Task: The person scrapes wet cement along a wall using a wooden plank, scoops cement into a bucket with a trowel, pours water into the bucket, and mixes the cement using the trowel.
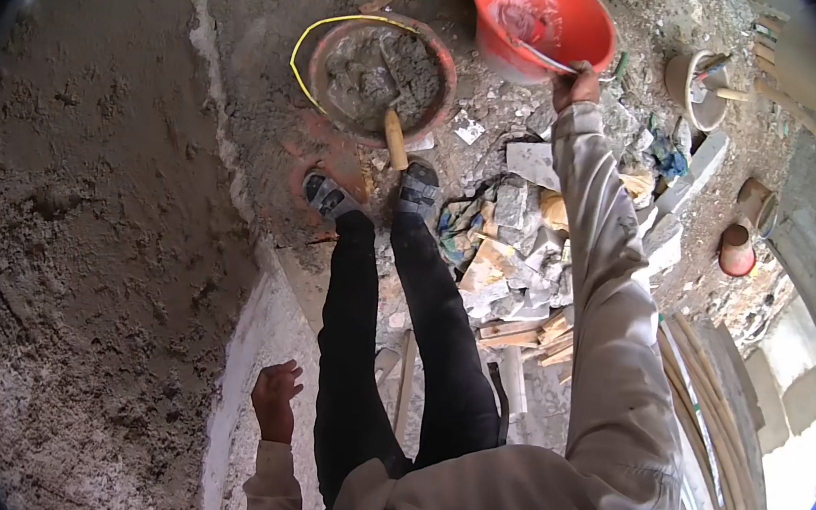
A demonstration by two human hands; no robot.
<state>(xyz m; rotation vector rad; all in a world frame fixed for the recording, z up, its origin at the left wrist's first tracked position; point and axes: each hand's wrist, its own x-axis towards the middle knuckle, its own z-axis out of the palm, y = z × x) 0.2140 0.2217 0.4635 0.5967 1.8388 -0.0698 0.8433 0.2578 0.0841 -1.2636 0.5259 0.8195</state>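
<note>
My right hand (pixel 576 87) is closed at the near side of a red bucket (pixel 595 30), by its handle and rim. The bucket tilts toward me and shows some liquid inside. To its left stands a round tub (pixel 443 98) of wet grey mortar (pixel 353 73), with a yellow band partly around it. A trowel with a wooden handle (pixel 396 140) rests in the mortar, its handle hanging over the near rim. My left hand (pixel 277 397) hangs beside my leg, fingers loosely bent and apart, holding nothing.
Broken tiles and rubble (pixel 523 258) lie right of my feet, with wooden offcuts (pixel 544 339) below. A smaller bucket (pixel 680 77) holding tools stands at upper right. A rough mortar-coated surface (pixel 116 171) fills the left side. Long boards (pixel 720 432) lie at right.
</note>
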